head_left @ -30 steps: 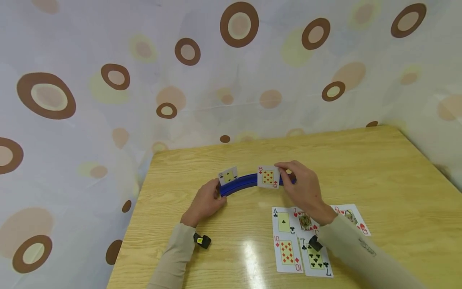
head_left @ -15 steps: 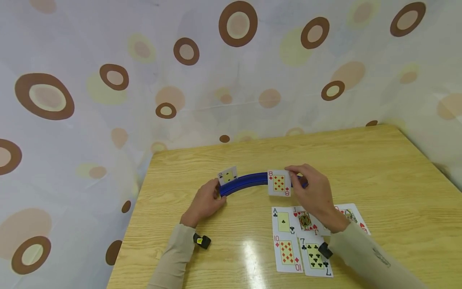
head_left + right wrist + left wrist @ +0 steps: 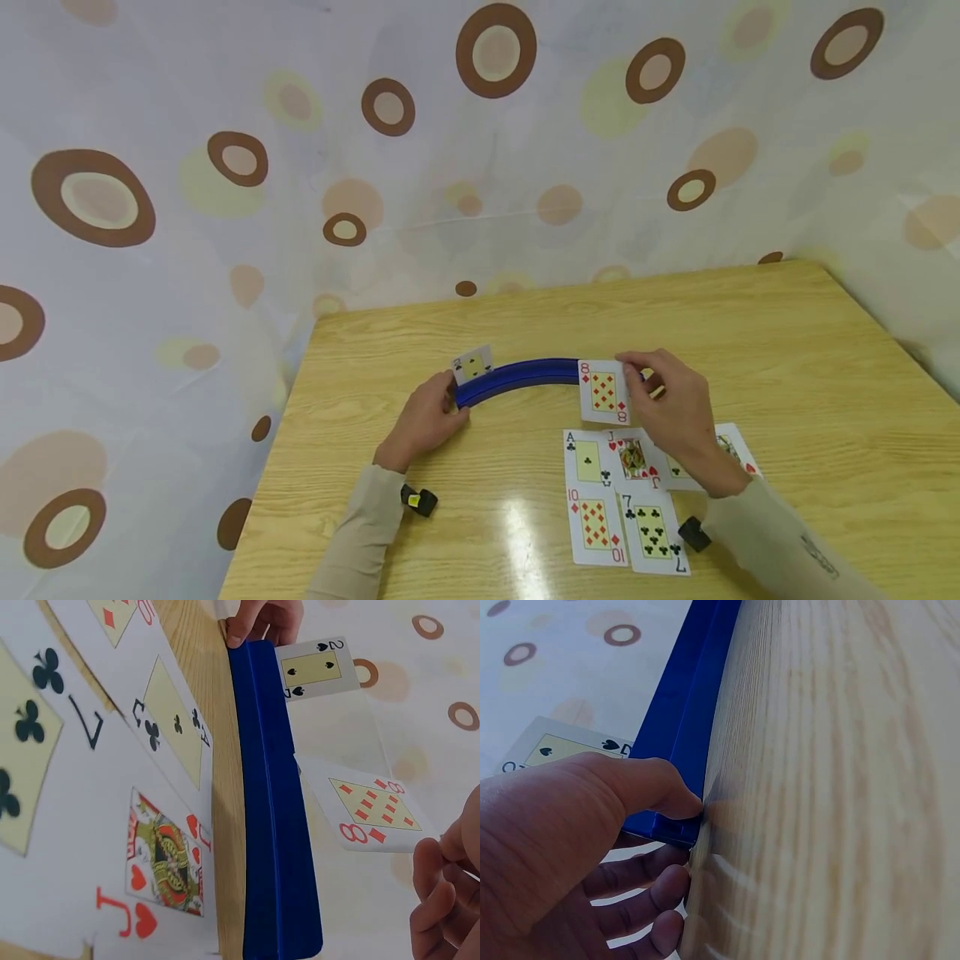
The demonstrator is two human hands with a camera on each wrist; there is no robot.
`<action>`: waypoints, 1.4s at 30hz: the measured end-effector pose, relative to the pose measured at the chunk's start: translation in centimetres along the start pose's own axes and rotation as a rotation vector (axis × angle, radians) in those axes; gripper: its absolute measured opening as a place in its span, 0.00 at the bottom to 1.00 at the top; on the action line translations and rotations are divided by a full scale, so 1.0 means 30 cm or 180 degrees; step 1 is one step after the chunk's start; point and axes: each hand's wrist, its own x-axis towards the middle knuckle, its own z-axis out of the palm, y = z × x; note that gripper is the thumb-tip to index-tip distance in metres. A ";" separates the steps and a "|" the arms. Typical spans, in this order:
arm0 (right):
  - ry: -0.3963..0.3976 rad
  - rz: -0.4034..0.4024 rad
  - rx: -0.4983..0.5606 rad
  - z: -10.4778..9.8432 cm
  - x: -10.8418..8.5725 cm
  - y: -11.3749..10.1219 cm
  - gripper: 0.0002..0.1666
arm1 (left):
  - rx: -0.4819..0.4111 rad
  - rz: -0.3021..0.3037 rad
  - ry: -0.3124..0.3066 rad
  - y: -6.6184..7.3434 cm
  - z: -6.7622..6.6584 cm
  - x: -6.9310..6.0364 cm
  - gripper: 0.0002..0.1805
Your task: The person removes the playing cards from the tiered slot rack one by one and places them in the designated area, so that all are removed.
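A curved blue card holder (image 3: 525, 375) lies on the wooden table. My left hand (image 3: 426, 421) grips its left end; in the left wrist view the thumb (image 3: 656, 787) presses the front edge and the fingers are at the end and underneath. A two of spades (image 3: 474, 365) stands in the holder near that hand. With thumb and fingertips, my right hand (image 3: 673, 408) pinches the right edge of an eight of diamonds (image 3: 603, 393). This card is in front of the holder's right part in the head view; the right wrist view shows it tilted, one corner close to the holder's edge.
Face-up cards lie at the near right: an ace of clubs (image 3: 588, 460), a jack of hearts (image 3: 632, 457), a ten of diamonds (image 3: 596, 527) and a seven of clubs (image 3: 652, 533). My right arm partly covers others. A patterned cloth (image 3: 420, 167) hangs behind the table (image 3: 465, 533).
My right hand has carried the eight of diamonds rightward along the holder and slightly nearer to me. My left hand, the holder and the two of spades have stayed in place.
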 end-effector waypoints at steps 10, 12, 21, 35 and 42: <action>-0.0050 0.0141 0.0000 -0.072 -0.069 0.051 0.15 | -0.0025 0.0021 0.0015 -0.027 0.017 0.003 0.22; -0.0086 0.0118 0.0035 -0.093 -0.080 0.064 0.15 | -0.0011 0.0077 0.0014 -0.009 0.005 -0.002 0.21; -0.0198 0.0180 0.0042 -0.173 -0.120 0.097 0.16 | -0.0046 0.0126 0.0028 0.004 -0.006 -0.003 0.22; -0.0336 0.0832 -0.0090 -0.228 -0.223 0.116 0.13 | 0.0045 0.0029 -0.0042 -0.097 0.057 0.023 0.26; -0.0764 0.1088 -0.0177 -0.256 -0.247 0.115 0.13 | 0.0078 -0.0143 -0.0072 -0.117 0.065 0.023 0.29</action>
